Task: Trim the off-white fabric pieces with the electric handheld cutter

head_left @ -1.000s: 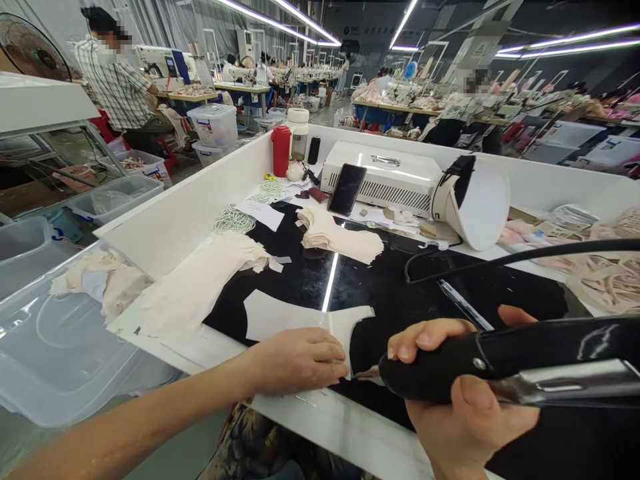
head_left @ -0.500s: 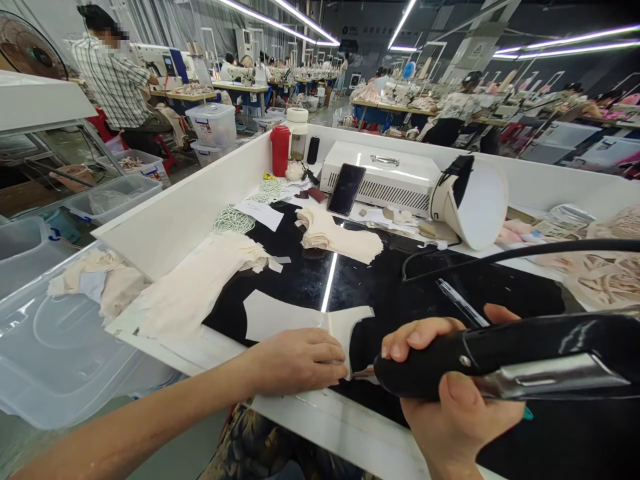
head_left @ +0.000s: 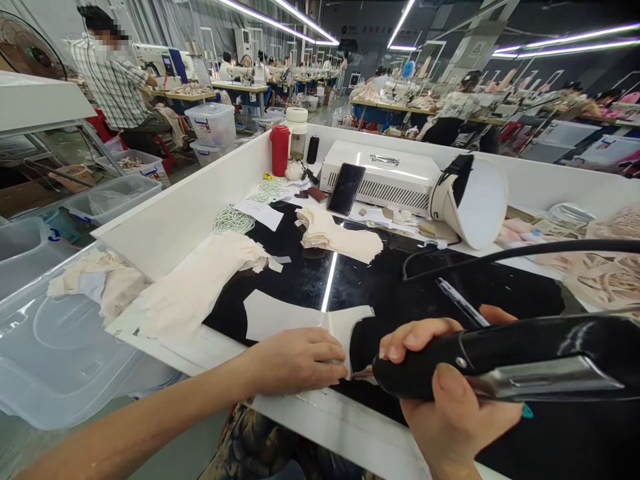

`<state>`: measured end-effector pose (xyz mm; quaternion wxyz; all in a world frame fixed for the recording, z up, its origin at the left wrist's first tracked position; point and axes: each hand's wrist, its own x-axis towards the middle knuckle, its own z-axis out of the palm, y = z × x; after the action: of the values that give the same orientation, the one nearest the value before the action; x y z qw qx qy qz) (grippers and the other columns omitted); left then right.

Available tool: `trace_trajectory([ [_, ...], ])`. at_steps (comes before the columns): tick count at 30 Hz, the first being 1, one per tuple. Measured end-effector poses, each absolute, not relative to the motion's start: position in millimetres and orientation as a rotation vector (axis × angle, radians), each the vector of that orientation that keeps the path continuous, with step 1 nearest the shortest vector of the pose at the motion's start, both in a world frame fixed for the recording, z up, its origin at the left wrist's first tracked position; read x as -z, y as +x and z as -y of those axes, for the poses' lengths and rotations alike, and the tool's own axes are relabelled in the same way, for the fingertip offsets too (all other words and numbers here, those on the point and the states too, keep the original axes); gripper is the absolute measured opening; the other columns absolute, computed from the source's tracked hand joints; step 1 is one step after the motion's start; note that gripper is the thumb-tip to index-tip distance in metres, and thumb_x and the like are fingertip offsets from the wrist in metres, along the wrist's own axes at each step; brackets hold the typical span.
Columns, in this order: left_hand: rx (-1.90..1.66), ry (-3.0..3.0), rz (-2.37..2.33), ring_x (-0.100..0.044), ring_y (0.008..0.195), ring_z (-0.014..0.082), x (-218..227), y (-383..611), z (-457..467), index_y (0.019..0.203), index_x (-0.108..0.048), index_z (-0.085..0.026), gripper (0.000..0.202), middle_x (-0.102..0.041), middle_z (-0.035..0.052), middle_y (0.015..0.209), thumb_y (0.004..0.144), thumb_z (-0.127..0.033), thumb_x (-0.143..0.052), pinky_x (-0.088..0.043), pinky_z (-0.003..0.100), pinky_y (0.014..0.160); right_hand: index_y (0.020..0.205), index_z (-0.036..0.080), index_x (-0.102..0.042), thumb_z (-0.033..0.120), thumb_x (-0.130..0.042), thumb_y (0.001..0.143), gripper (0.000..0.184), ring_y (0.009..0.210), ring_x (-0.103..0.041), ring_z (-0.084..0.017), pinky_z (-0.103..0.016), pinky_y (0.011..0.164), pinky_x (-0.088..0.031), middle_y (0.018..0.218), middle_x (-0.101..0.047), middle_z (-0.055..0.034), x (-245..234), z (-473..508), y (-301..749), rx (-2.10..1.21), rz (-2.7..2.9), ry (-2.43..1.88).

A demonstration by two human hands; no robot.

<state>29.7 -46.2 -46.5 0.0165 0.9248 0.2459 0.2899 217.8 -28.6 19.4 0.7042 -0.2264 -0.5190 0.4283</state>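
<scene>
My right hand (head_left: 453, 393) is wrapped round the handle of a black hand tool (head_left: 525, 357) with a cord (head_left: 500, 257) trailing off to the right. Its tip touches the near edge of a white fabric piece (head_left: 280, 317) lying on the black glossy table top (head_left: 380, 280). My left hand (head_left: 295, 360) rests palm down on that piece's near edge, fingers curled together and pressing it to the table, just left of the tool tip.
Cream fabric pieces are stacked at the left (head_left: 200, 280) and at the middle (head_left: 335, 237). Behind stand a white machine (head_left: 395, 180) with a phone (head_left: 346, 189) leaning on it, a red bottle (head_left: 281, 151), a pen (head_left: 457, 301) and a clear bin lid (head_left: 55, 347). People work at tables beyond.
The tool and my right hand have slid slightly left toward my left hand. My left hand has stayed on the fabric.
</scene>
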Motion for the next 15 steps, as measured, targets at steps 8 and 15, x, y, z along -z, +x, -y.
trace_trajectory([
  [8,-0.896,2.887,-0.781,-0.070,0.104,0.0168,47.0,29.7,46.4,0.107,-0.074,-0.014,0.024,-0.076,0.0072,0.106,0.111,-0.018,-0.050,-0.051,0.030,0.111,0.130,0.029,-0.057,0.034,-0.086,0.080,0.058,0.053,-0.060,-0.017,-0.032,0.046,-0.055,0.075,-0.068,0.0055,-21.9,28.5,213.7,-0.910,1.079,-0.516],
  [15,-0.872,2.882,-0.796,-0.069,0.105,0.0162,47.1,29.5,47.2,0.109,-0.074,-0.014,0.022,-0.076,0.0069,0.109,0.110,-0.018,-0.053,-0.050,0.029,0.113,0.132,0.031,-0.055,0.032,-0.085,0.082,0.058,0.056,-0.061,-0.017,-0.033,0.050,-0.056,0.077,-0.067,0.0050,-20.0,29.6,214.0,-0.959,1.102,-0.522],
])
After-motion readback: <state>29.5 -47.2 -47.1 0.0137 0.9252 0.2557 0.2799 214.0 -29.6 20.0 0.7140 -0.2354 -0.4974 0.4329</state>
